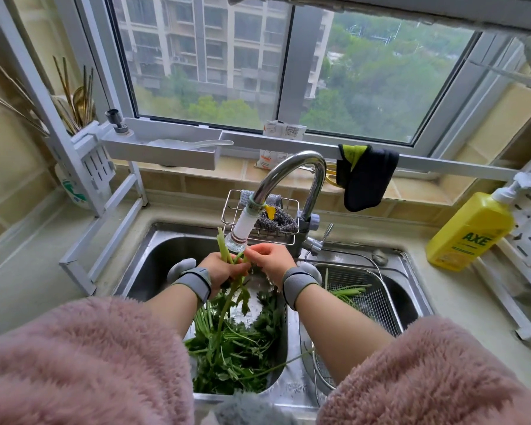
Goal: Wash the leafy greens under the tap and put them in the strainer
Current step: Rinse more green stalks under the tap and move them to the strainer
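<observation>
My left hand (223, 269) grips a bunch of green stalks (227, 297) just under the tap's white nozzle (239, 234); the leafy ends hang down into the left sink basin. My right hand (272, 260) pinches the same stalks from the right side, right below the nozzle. A heap of leafy greens (236, 354) lies in the left basin (166, 256) beneath my arms. The wire-mesh strainer (377, 299) sits in the right basin with a few green stalks (348, 292) in it. Water splashes below my right hand.
A wire rack with a steel scourer (276, 222) hangs behind the tap. A yellow soap bottle (469, 231) stands on the counter at right. A dark cloth (367, 176) hangs from the white rail; a utensil holder (86, 148) is at left.
</observation>
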Action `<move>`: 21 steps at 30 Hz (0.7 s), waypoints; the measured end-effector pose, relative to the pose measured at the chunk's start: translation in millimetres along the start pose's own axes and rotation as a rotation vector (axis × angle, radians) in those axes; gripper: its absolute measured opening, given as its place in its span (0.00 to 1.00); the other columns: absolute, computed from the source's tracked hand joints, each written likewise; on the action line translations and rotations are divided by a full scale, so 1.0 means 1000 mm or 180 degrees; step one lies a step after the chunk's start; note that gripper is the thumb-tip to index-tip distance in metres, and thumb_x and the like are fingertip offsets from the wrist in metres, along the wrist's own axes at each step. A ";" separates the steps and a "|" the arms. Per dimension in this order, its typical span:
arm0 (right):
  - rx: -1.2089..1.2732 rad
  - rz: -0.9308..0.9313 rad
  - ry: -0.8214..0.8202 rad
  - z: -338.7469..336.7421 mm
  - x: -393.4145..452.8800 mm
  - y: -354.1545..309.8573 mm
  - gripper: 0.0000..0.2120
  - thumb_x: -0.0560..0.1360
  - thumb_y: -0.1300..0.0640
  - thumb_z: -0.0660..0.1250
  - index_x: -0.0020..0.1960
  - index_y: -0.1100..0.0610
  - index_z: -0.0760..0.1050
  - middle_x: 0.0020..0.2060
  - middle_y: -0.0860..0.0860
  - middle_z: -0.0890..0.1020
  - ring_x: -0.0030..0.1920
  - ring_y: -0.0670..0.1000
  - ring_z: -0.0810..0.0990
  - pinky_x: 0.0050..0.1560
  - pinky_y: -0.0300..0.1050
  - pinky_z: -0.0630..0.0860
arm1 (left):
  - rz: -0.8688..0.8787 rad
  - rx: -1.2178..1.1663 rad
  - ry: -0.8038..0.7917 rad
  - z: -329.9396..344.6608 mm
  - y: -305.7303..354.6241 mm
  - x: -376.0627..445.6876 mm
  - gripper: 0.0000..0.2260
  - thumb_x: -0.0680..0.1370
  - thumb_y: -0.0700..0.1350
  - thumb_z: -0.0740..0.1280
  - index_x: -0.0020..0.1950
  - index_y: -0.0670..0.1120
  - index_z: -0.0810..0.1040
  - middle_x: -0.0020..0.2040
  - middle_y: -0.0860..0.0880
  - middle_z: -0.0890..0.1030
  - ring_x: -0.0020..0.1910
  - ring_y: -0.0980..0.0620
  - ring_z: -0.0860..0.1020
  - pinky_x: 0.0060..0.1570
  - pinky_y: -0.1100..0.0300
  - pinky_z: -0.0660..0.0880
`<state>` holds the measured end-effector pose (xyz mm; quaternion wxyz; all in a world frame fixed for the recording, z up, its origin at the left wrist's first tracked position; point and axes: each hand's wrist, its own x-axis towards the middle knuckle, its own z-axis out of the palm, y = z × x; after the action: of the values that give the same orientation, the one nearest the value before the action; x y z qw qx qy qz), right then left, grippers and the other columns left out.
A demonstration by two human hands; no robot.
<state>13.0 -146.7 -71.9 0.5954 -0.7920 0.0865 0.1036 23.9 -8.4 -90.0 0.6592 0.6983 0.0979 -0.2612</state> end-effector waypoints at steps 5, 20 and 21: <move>-0.0278 -0.0141 -0.0078 0.002 0.004 -0.003 0.10 0.76 0.59 0.66 0.51 0.65 0.80 0.34 0.47 0.79 0.37 0.46 0.76 0.51 0.47 0.76 | -0.0070 -0.0138 -0.0190 0.000 -0.001 0.001 0.03 0.74 0.34 0.68 0.42 0.39 0.80 0.42 0.39 0.79 0.43 0.43 0.76 0.56 0.45 0.74; 0.0031 -0.0214 -0.0024 -0.001 0.007 -0.001 0.11 0.75 0.63 0.67 0.55 0.67 0.77 0.35 0.48 0.78 0.35 0.42 0.75 0.38 0.30 0.74 | -0.0144 -0.0083 -0.0243 0.001 0.001 -0.001 0.07 0.78 0.39 0.63 0.41 0.40 0.76 0.37 0.43 0.76 0.37 0.48 0.74 0.41 0.57 0.72; -0.0018 -0.0249 -0.0013 -0.001 0.008 -0.001 0.11 0.75 0.63 0.66 0.56 0.67 0.77 0.36 0.48 0.78 0.36 0.41 0.75 0.38 0.29 0.73 | -0.0172 -0.0117 -0.0292 0.001 0.001 -0.001 0.07 0.79 0.39 0.63 0.42 0.40 0.76 0.37 0.43 0.76 0.37 0.47 0.75 0.41 0.56 0.73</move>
<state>20.6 -147.8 -72.9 0.5969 -0.7962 0.0539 0.0821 23.0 -8.8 -88.9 0.6685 0.6705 0.0911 -0.3088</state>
